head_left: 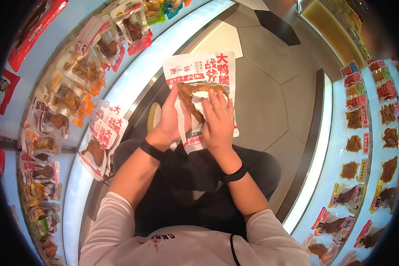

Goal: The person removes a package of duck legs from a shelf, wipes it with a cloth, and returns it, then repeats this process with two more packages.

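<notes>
A white and red pouch of duck leg (191,95), its browned meat showing through a clear window, is held up over my lap. My left hand (169,116) grips it along the left edge, with the fingers behind the pouch. My right hand (219,119) lies over the front of the window, fingers stretched out and touching it. A white patch (201,94) shows beside and under those fingertips; I cannot tell whether it is a tissue or glare. To the left, several similar duck leg pouches (103,141) stand together at the lit shelf edge.
Curved lit shelves hold rows of packed meat (82,68) on the left and smaller snack packets (354,119) on the right. Grey floor tiles (264,102) lie between the lit shelf bases. A yellow-lined bin-like compartment (326,26) is at upper right.
</notes>
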`<act>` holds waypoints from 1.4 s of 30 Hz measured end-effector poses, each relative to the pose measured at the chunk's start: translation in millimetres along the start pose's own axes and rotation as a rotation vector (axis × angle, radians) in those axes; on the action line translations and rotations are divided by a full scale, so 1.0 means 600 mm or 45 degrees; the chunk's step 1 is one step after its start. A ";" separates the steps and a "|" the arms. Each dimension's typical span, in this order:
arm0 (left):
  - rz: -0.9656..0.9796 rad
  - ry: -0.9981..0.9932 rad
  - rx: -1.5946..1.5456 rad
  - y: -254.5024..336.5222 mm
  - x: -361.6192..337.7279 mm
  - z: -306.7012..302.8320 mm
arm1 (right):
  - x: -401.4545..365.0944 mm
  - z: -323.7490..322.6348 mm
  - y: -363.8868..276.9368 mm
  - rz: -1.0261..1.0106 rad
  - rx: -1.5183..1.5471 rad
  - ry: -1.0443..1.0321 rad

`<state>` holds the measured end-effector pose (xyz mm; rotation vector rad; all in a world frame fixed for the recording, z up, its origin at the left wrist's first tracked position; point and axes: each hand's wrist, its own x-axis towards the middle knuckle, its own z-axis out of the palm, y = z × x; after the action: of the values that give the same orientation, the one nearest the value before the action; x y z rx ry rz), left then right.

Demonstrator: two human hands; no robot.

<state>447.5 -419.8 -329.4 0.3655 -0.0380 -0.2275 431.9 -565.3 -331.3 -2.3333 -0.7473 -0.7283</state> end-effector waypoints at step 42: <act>0.296 0.148 0.119 0.041 0.013 -0.015 | -0.002 -0.050 0.052 0.569 0.955 0.229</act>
<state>461.3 -396.1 -328.9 0.4628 0.0238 0.0254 441.5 -606.5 -322.4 -1.6301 -0.3109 -0.3581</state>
